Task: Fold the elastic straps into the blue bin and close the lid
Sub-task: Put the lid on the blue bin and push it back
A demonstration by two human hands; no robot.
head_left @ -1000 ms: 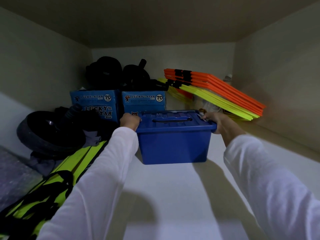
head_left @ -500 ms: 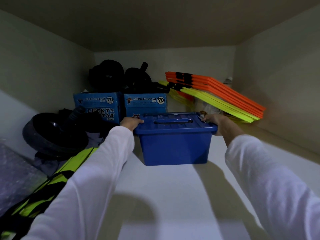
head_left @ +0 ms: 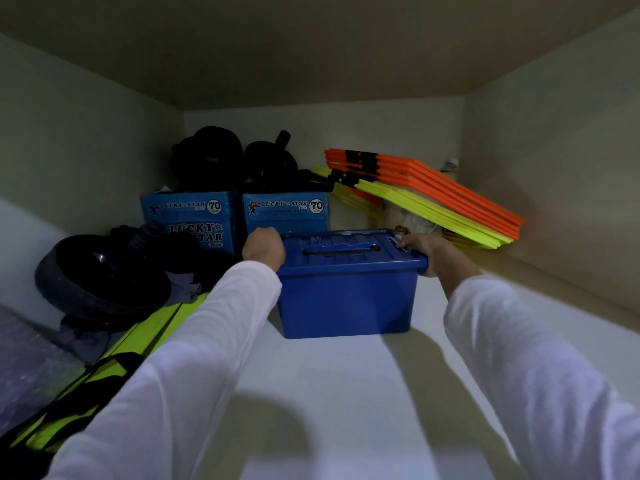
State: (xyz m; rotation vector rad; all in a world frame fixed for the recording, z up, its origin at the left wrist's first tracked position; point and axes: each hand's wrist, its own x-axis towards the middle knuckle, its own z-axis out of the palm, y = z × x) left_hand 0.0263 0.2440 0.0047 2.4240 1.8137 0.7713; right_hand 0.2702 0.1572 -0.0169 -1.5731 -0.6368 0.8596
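Black wheel [head_left: 100, 275]: far left of the shelf, lying tilted on dark cloth; yellow-green flat gear [head_left: 145, 337] runs forward beside it.
Lucky Star boxes [head_left: 239, 216]: two blue cartons side by side at the back, black gear piled on top; the blue bin stands just in front of the right one.
Left hand [head_left: 264, 247]: fingers curled round the left end of the bin's rim, knuckles up, white sleeve reaching in from below.
Blue bin [head_left: 346, 299]: middle of the shelf, upright, base on the white shelf floor [head_left: 346, 393].
Lid [head_left: 349, 251]: on and lying level, moulded carry handle flat along its centre; no strap shows, none pokes out at the rim.
Right hand [head_left: 427, 249]: grips the right end of the rim, thumb on the lid edge; fingers under the lip are hidden.
Orange and yellow slats [head_left: 433, 199]: stacked and leaning at the back right, well behind the bin.
Change: compared with a second ago both hands sit at the same rim ends; the bin looks only slightly nearer and lower in view, which may be head movement.
Meaning for task: my reading is that folding and closing are done, and this is the bin being stored or fetched; which, I cannot tell.
Unknown: whether the lid is latched, and what is inside.
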